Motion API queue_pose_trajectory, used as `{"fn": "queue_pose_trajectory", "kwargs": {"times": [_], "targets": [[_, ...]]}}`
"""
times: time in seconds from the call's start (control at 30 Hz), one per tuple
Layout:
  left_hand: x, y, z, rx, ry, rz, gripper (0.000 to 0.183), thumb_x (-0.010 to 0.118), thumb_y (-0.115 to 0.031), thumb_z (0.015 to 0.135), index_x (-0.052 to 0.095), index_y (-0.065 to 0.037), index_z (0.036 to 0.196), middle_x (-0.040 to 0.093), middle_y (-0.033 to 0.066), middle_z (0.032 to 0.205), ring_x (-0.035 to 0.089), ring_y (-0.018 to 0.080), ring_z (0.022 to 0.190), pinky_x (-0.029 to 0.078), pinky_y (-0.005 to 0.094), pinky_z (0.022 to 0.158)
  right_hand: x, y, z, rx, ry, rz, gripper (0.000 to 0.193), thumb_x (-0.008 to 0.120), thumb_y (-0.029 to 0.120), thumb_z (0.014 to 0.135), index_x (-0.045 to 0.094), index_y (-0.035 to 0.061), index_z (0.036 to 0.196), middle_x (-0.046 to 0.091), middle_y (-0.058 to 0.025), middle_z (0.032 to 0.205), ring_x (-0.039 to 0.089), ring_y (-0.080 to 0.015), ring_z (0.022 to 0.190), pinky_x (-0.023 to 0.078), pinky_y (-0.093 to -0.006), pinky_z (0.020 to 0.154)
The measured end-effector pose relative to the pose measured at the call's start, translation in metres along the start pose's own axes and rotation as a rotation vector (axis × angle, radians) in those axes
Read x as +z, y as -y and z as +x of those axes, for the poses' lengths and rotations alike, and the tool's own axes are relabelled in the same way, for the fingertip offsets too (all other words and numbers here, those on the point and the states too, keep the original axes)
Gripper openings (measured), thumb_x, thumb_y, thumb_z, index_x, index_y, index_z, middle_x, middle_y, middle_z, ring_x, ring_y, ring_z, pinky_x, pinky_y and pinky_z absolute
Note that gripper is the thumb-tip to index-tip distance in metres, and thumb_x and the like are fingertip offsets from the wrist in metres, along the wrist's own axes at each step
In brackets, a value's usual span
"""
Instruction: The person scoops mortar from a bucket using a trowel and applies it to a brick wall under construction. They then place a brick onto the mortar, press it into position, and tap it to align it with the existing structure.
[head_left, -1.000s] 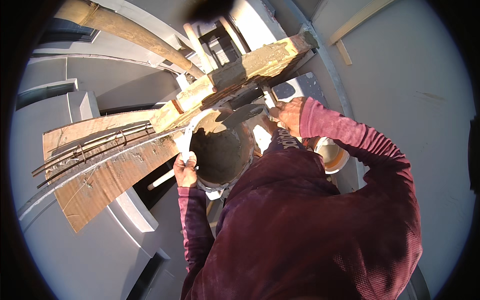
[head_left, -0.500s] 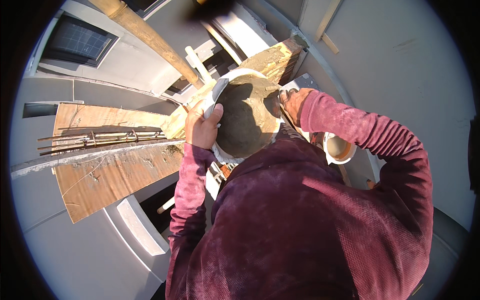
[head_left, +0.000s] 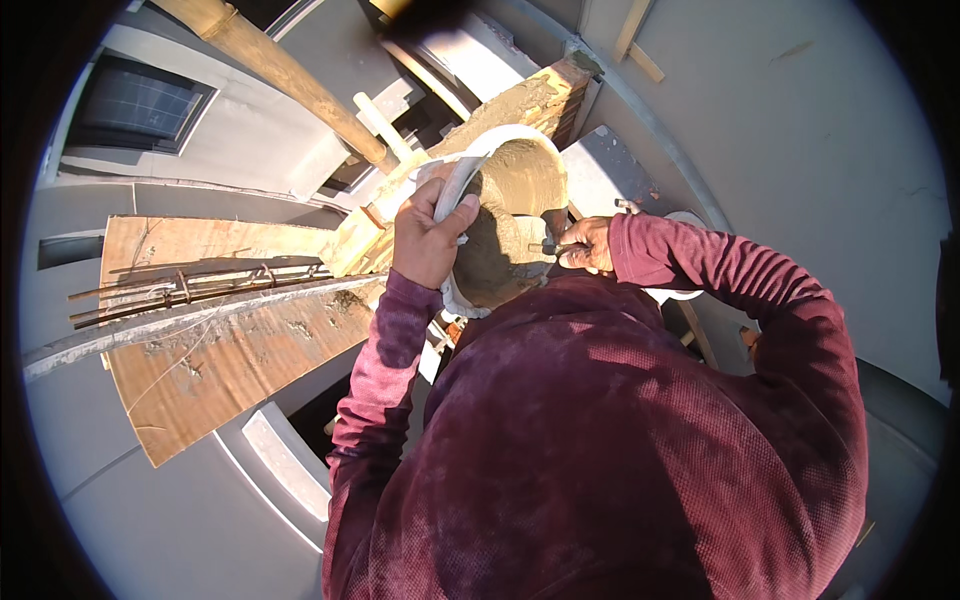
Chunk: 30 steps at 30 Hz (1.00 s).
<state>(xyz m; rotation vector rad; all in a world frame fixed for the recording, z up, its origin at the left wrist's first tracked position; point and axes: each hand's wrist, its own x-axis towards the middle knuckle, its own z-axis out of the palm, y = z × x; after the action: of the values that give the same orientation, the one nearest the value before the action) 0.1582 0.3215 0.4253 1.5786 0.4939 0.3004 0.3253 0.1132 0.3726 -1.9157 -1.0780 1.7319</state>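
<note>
A white bucket [head_left: 556, 152] of wet grey mortar [head_left: 490, 262] is tilted in front of my body. Gripping its left rim, my left hand [head_left: 428, 235] has the thumb inside and the fingers outside. My right hand [head_left: 588, 246] is closed round the handle of a trowel [head_left: 543, 248] at the bucket's right side. The trowel's blade is down in the mortar and coated, so its outline is hard to make out. Shadow covers the left part of the mortar.
Beyond the bucket runs a mortar-topped brick wall [head_left: 545, 100]. Plywood boards [head_left: 235, 375] flank steel bars [head_left: 200, 285] at the left. A bamboo pole [head_left: 280, 80] slants at the upper left. Another white container [head_left: 675, 294] is mostly behind my right sleeve.
My right hand has moved from the bucket's far right rim down and nearer me, with the trowel now showing in the mortar. The bucket has tipped, and my left hand has shifted right.
</note>
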Motion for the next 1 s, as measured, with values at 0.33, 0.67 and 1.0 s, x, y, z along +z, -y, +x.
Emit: {"fn": "queue_pose_trajectory", "kwargs": {"times": [0.33,0.67,1.0], "targets": [[-0.022,0.031,-0.027,-0.003,-0.297,-0.207,0.012,0.065,-0.015,0.095,0.058,-0.007,0.090,0.052,-0.0058,0.080,0.043,0.0035,0.072,0.038,0.0218,0.066,0.037,-0.005,0.024,-0.341,-0.069,0.161,0.023,0.057,0.022,0.100,0.058,0.0002,0.093,0.057,-0.0032,0.067,0.055,-0.0123,0.052,0.045,-0.0311,0.053],[-0.010,0.090,-0.016,-0.058,-0.482,-0.317,0.019,0.059,-0.017,0.099,0.052,-0.011,0.083,0.044,-0.0079,0.073,0.038,0.0031,0.067,0.033,0.0215,0.063,0.028,-0.010,-0.003,-0.193,-0.186,0.571,0.032,0.058,0.019,0.099,0.057,-0.0038,0.121,0.054,-0.0001,0.072,0.051,-0.0068,0.055,0.043,-0.0250,0.050],[-0.033,0.238,0.015,-0.149,-0.463,-0.288,0.018,0.061,-0.020,0.098,0.061,-0.006,0.109,0.066,0.0038,0.099,0.062,0.0135,0.090,0.052,0.0299,0.080,0.040,-0.054,0.074,-0.136,-0.647,0.872,0.031,0.062,0.012,0.095,0.057,-0.0102,0.117,0.068,-0.0124,0.093,0.062,-0.0148,0.087,0.051,-0.0273,0.078]]}}
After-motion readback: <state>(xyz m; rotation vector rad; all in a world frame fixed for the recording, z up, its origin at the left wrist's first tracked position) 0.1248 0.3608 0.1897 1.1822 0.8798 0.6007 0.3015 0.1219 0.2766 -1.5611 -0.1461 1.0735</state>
